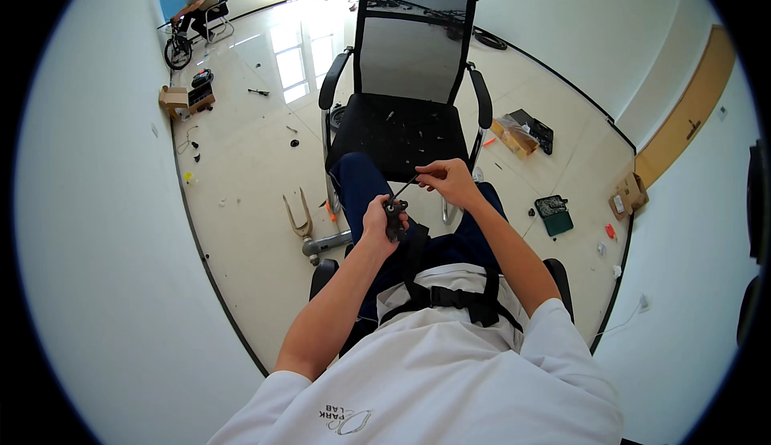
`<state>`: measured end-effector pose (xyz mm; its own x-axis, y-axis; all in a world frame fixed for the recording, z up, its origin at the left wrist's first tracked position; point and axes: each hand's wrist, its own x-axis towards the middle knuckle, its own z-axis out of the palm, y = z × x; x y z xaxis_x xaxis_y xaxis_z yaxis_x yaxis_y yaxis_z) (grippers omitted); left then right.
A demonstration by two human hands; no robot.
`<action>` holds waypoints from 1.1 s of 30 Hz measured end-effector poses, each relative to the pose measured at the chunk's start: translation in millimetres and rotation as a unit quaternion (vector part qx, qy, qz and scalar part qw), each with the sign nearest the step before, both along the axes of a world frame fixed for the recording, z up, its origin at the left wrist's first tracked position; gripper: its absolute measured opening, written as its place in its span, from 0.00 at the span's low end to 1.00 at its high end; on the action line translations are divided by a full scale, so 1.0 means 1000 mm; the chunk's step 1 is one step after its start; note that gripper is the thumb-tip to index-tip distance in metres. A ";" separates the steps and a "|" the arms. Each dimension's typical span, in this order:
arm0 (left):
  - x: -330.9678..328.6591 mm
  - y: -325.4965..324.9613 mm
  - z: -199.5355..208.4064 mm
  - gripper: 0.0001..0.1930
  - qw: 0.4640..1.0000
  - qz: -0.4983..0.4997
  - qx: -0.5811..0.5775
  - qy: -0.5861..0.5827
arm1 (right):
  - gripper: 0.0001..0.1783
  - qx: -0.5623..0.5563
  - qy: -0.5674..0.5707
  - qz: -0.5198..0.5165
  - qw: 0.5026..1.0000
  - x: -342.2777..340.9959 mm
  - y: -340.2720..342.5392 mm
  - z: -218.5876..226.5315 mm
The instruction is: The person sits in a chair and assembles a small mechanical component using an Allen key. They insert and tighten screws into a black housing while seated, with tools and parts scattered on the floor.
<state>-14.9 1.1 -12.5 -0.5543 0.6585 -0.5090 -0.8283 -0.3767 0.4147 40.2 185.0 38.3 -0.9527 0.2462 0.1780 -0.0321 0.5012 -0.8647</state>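
Over the camera I have the left hand (377, 222) closed around a small black part (393, 225). Up and right of this grip, the right hand (450, 181) pinches a thin dark rod (404, 187) by its upper end. I judge the part rigid, light, best held around its body; the rod stiff, perhaps slippery.

So the floor (249, 152) here is shiny pale tile, and stuff's kinda everywhere. There's a tan two-pronged fork (303, 227) near a grey tube (331, 242), an open green case (556, 220) over on the right, plus a cardboard box (628, 198) by the wall. The black chair seat (393, 128) has tiny loose bits (390, 115) scattered on it too.
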 end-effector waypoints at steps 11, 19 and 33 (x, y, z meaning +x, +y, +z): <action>-0.001 0.002 -0.005 0.11 0.998 -0.063 0.024 0.012 | 0.14 0.031 -0.020 0.017 0.999 -0.004 0.009 0.002; 0.001 0.004 -0.007 0.10 1.000 -0.010 0.004 0.011 | 0.22 -0.062 -0.045 0.051 0.996 0.006 0.000 -0.008; -0.002 0.002 -0.010 0.10 1.000 0.015 -0.018 0.004 | 0.36 0.027 -0.029 0.083 0.996 0.002 -0.004 -0.012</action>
<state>-17.1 3.1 -23.0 -0.5777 0.6226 -0.5278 -0.8134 -0.3854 0.4357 42.7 181.2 26.8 -0.9887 0.0755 0.1295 -0.0689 0.5383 -0.8399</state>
